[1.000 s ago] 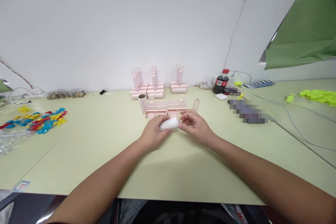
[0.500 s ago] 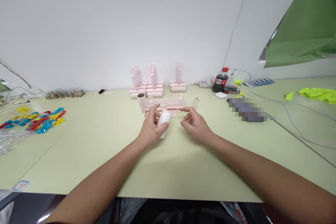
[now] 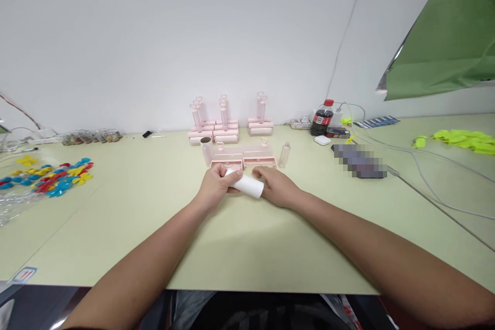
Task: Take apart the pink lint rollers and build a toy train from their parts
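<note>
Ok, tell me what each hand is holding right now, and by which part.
The left hand grips the white roll around its left end. The right hand rests at the roll's other end; whether it grips cannot be told.

Near desk (image 3: 247, 247) lies open; far passage is blocked by pink holders (image 3: 242, 154), small bottle (image 3: 284, 154), cables (image 3: 425, 175) right, plastic pieces (image 3: 50, 178) left.

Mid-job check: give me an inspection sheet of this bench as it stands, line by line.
Surface: pale green table, flat.
Job's things: white roll lying tilted; pink roller parts just behind it; assembled pink rollers by the wall.
Clutter: coloured plastic pieces, cola bottle, yellow-green pieces.
Grippers: left hand grips the roll; right hand at its other end.
Cables: grey cables across the right side.
Surroundings: white wall, green sheet.
</note>
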`<state>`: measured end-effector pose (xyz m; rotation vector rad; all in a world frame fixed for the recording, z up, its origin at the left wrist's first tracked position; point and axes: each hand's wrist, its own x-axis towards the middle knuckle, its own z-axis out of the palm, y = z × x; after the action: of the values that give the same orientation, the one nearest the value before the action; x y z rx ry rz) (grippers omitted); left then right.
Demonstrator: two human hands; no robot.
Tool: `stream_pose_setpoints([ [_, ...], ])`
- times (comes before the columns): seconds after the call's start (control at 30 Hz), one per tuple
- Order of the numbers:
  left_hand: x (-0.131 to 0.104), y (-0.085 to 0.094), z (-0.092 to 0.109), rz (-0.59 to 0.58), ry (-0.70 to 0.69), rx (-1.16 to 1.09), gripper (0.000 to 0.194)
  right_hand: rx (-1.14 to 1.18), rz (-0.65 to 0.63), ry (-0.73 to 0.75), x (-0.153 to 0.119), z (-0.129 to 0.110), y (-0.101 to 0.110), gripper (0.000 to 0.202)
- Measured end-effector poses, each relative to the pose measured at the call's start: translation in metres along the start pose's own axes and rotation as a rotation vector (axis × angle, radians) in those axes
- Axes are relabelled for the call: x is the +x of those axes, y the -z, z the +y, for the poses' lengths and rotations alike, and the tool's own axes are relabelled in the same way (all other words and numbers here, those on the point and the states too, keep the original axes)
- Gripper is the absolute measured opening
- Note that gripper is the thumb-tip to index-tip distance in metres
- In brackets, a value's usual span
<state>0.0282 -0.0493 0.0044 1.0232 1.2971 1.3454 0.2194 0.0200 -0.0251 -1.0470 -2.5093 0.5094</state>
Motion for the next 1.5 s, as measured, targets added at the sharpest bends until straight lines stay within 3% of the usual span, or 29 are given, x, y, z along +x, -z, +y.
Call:
stream_pose_setpoints([
  [0.1, 0.002, 0.003, -0.003, -0.043, -0.018, 0.175, 0.061, -0.052, 0.046, -0.091, -0.001, 0.002, 0.0, 0.027],
  [0.23, 0.004, 0.014, -0.001, -0.079, -0.077, 0.564, 0.045, -0.119, 0.03, -0.075, -0.002, 0.001, 0.002, 0.029],
  [0.33, 0.002, 0.021, 0.003, -0.268, -0.063, 0.719, 0.049, -0.147, -0.032, -0.014, -0.001, 0.0, 0.003, 0.016],
  [0.43, -0.004, 0.021, 0.004, -0.429, -0.095, 0.824, 0.043, -0.157, -0.046, -0.076, -0.001, 0.0, 0.005, 0.016],
  [0.63, -0.014, 0.01, 0.004, -0.442, -0.325, 1.055, 0.031, -0.179, -0.099, -0.129, -0.004, 0.001, 0.009, 0.023],
  [0.73, -0.013, 0.01, 0.005, -0.424, -0.304, 1.048, 0.032, -0.173, -0.085, -0.115, -0.004, 0.001, 0.012, 0.019],
  [0.87, -0.009, 0.012, 0.005, -0.349, -0.292, 0.946, 0.035, -0.135, 0.051, -0.096, -0.005, 0.001, 0.015, 0.004],
  [0.93, -0.008, 0.012, 0.004, -0.314, -0.265, 0.907, 0.038, -0.077, 0.097, -0.093, -0.006, 0.0, 0.015, 0.007],
  [1.03, -0.007, 0.011, 0.003, -0.265, -0.221, 0.865, 0.04, 0.138, 0.175, -0.114, -0.007, -0.002, 0.014, 0.018],
  [1.17, -0.007, 0.01, 0.003, -0.247, -0.228, 0.884, 0.037, 0.587, 0.299, -0.071, -0.011, -0.007, 0.011, 0.027],
  [1.27, -0.008, 0.009, 0.002, -0.272, -0.23, 0.883, 0.036, 0.741, 0.317, 0.034, -0.016, -0.012, 0.007, 0.025],
  [1.5, -0.008, 0.008, -0.001, -0.303, -0.266, 0.877, 0.034, 0.709, 0.264, 0.061, -0.02, -0.012, 0.001, 0.02],
])
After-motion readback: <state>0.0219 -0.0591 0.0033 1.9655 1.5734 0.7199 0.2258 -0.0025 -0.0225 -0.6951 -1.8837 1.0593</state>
